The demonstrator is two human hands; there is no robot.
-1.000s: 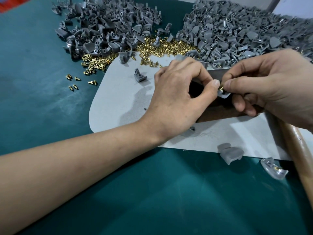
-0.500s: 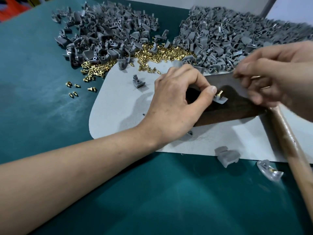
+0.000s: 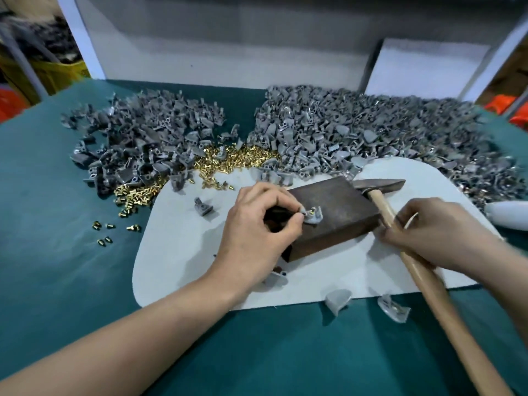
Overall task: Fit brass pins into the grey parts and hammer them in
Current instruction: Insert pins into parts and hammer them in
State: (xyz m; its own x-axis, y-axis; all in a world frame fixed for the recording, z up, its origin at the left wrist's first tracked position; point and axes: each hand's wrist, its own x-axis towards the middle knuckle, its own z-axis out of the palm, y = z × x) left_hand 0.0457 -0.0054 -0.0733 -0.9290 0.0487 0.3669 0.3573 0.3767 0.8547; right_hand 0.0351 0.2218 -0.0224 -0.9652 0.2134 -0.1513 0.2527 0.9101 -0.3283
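Grey part, a brass pin set in it, is pinched on the dark block between thumb and forefinger of the left hand. The hammer handle is gripped by the right hand's curled fingers, the head laid beside the block.

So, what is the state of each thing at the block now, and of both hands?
grey part: lying on the dark block, pinched by the left hand
brass pin: sticking up from the part, not driven in
hammer: head lying behind the block, handle gripped by the right hand
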